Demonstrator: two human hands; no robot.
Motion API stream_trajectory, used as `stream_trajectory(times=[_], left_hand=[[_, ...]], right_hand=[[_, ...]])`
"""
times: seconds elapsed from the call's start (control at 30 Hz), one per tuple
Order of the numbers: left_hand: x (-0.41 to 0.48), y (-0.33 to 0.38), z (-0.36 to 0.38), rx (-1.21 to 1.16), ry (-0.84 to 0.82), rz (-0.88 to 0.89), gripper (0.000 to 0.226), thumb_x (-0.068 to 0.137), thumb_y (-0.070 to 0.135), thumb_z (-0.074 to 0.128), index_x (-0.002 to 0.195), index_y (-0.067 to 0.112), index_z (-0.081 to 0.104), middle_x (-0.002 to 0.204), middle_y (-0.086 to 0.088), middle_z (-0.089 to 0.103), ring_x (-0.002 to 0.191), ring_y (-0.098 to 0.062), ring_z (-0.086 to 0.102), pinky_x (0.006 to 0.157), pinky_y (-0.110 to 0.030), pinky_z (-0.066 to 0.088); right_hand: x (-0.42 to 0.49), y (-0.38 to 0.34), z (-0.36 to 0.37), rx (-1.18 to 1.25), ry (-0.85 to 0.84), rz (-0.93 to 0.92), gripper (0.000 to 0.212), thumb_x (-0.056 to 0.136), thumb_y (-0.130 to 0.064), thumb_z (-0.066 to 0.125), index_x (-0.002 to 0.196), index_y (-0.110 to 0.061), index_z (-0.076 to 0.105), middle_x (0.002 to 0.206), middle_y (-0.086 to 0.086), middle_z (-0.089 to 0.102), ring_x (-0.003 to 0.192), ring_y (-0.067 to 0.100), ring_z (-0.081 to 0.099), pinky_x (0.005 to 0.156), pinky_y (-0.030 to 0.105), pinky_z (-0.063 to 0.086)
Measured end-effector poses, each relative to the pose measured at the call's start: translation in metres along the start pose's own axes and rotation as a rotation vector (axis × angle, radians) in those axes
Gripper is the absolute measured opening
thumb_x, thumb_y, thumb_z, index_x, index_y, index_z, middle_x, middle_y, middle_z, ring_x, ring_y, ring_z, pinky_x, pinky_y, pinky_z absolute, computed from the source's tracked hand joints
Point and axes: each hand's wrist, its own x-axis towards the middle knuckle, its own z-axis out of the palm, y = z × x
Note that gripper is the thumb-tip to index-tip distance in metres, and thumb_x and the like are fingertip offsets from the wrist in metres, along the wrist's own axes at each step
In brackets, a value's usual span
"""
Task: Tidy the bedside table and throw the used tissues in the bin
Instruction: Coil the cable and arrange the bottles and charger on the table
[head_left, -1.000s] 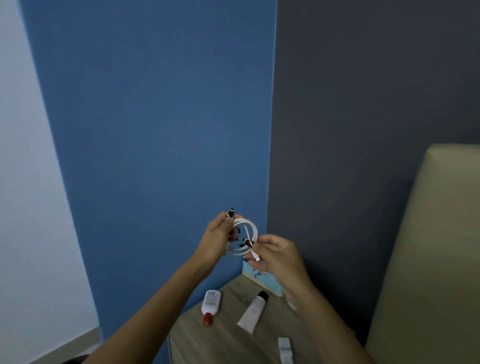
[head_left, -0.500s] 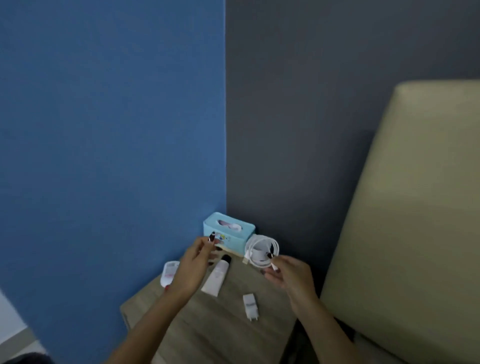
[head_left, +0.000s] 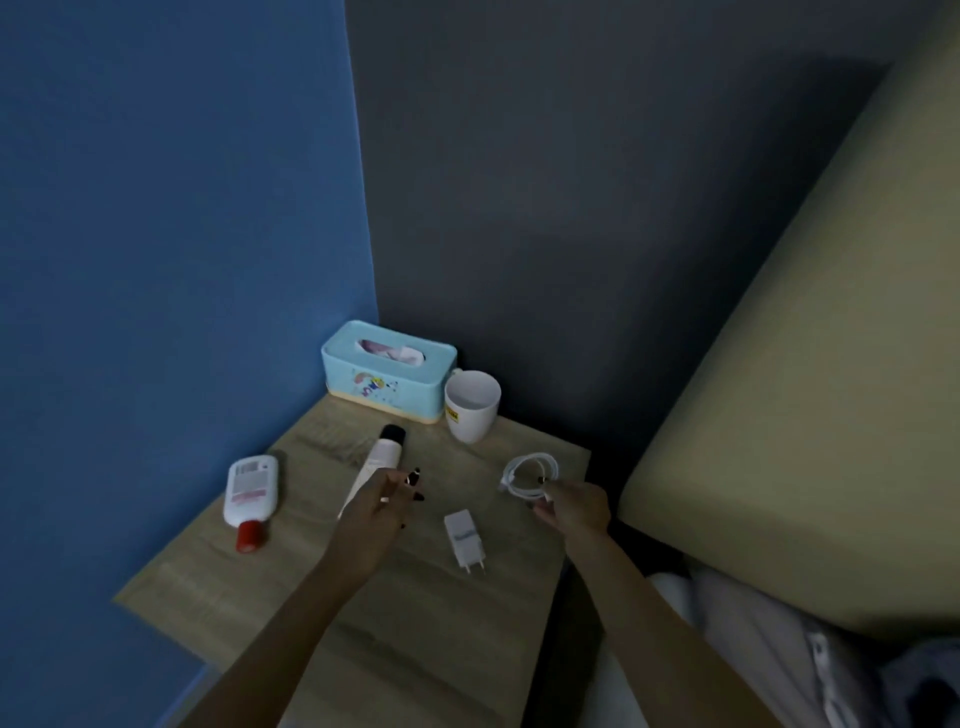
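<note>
The coiled white cable (head_left: 530, 475), held aloft by 2 hands 1.0 s ago, is now down at the bedside table (head_left: 415, 623), right of and nearer than the tissue box (head_left: 387, 376). Only the right hand (head_left: 574, 509) pinches it; the left hand (head_left: 379, 514) has let go and hovers in front of the box.

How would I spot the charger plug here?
Find the wooden bedside table in the wall corner. Near its middle, between the left hand and the right hand holding the coiled white cable, lies the white charger plug, the only thing with two metal prongs.
</note>
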Motion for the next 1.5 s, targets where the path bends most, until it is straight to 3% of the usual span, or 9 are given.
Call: stream_trajectory(times=[0.2, 0.33, 0.47, 0.53, 0.63, 0.83, 0.97, 1.1, 1.5], left_hand=[[0.008, -0.024, 0.016, 0.012, -0.055, -0.044, 0.015, 0.096, 0.022, 0.049, 0.088, 0.032, 0.057, 0.096, 0.000, 0.063, 0.092, -0.021, 0.060, 0.070, -0.027, 0.049], [0.009, -0.027, 0.020, -0.006, -0.054, -0.058, 0.017, 0.096, 0.019, 0.049, 0.087, 0.031, 0.056, 0.092, 0.003, 0.062, 0.090, -0.021, 0.060, 0.070, -0.026, 0.049], [0.009, -0.027, 0.023, 0.015, -0.065, -0.060, 0.017, 0.096, 0.020, 0.048, 0.087, 0.033, 0.055, 0.091, 0.004, 0.062, 0.090, -0.021, 0.060, 0.081, -0.037, 0.050], [0.011, -0.029, 0.026, 0.073, -0.059, -0.036, 0.015, 0.096, 0.021, 0.050, 0.088, 0.033, 0.055, 0.092, 0.006, 0.061, 0.091, -0.020, 0.060, 0.084, -0.039, 0.050], [0.013, -0.033, 0.034, 0.244, -0.030, 0.097, 0.007, 0.092, 0.016, 0.056, 0.098, 0.020, 0.057, 0.095, 0.003, 0.060, 0.086, -0.012, 0.057, 0.077, -0.030, 0.048], [0.015, -0.049, 0.053, 0.611, -0.235, 0.200, 0.072, 0.076, 0.047, 0.065, 0.136, 0.018, 0.037, 0.135, 0.003, 0.038, 0.119, -0.020, 0.047, 0.094, -0.040, 0.047], [0.015, -0.056, 0.065, 0.757, -0.337, 0.243, 0.090, 0.074, 0.044, 0.070, 0.147, 0.021, 0.023, 0.156, -0.007, 0.013, 0.138, -0.029, 0.029, 0.104, -0.046, 0.040], [0.028, -0.059, 0.062, 0.729, -0.373, 0.256, 0.087, 0.076, 0.035, 0.073, 0.147, 0.019, 0.026, 0.152, -0.012, 0.019, 0.135, -0.031, 0.034, 0.104, -0.043, 0.040], [0.048, -0.057, 0.060, 0.781, -0.383, 0.348, 0.084, 0.078, 0.027, 0.071, 0.147, 0.014, 0.024, 0.147, -0.011, 0.029, 0.127, -0.028, 0.045, 0.099, -0.033, 0.041]], right_hand=[[0.030, 0.013, 0.013, -0.106, 0.044, -0.017, 0.024, 0.082, 0.001, 0.069, 0.061, -0.009, 0.060, 0.063, 0.009, 0.059, 0.056, 0.016, 0.059, 0.067, 0.037, 0.059], [0.040, 0.017, 0.017, -0.178, 0.074, -0.074, 0.011, 0.080, -0.007, 0.073, 0.077, 0.003, 0.069, 0.057, 0.005, 0.060, 0.053, 0.018, 0.062, 0.068, 0.046, 0.060], [0.050, 0.022, 0.016, -0.231, 0.102, -0.157, 0.034, 0.077, -0.033, 0.074, 0.088, -0.001, 0.071, 0.071, 0.008, 0.068, 0.067, 0.025, 0.069, 0.067, 0.048, 0.060], [0.044, 0.022, 0.011, -0.411, 0.156, -0.286, 0.045, 0.079, -0.045, 0.068, 0.099, -0.005, 0.068, 0.094, 0.010, 0.071, 0.082, 0.028, 0.069, 0.070, 0.037, 0.058], [0.016, 0.032, 0.002, -0.687, 0.207, -0.591, 0.026, 0.092, -0.027, 0.057, 0.105, -0.006, 0.063, 0.107, 0.013, 0.062, 0.098, 0.029, 0.060, 0.075, 0.032, 0.049], [-0.010, 0.097, -0.015, -1.030, -0.051, -1.142, 0.022, 0.085, -0.019, 0.067, 0.105, -0.010, 0.069, 0.108, 0.007, 0.069, 0.100, 0.021, 0.065, 0.095, 0.031, 0.049], [-0.003, 0.117, -0.021, -1.168, -0.118, -1.118, 0.047, 0.095, -0.033, 0.038, 0.127, -0.006, 0.059, 0.136, 0.014, 0.056, 0.127, 0.027, 0.052, 0.110, 0.042, 0.038], [-0.008, 0.115, -0.020, -1.176, -0.112, -1.060, 0.059, 0.102, -0.039, 0.017, 0.132, -0.006, 0.056, 0.141, 0.016, 0.051, 0.133, 0.030, 0.046, 0.111, 0.042, 0.037], [-0.006, 0.122, -0.018, -1.191, -0.052, -1.103, 0.046, 0.097, -0.031, 0.038, 0.131, -0.006, 0.057, 0.140, 0.014, 0.052, 0.135, 0.026, 0.043, 0.112, 0.041, 0.037]])
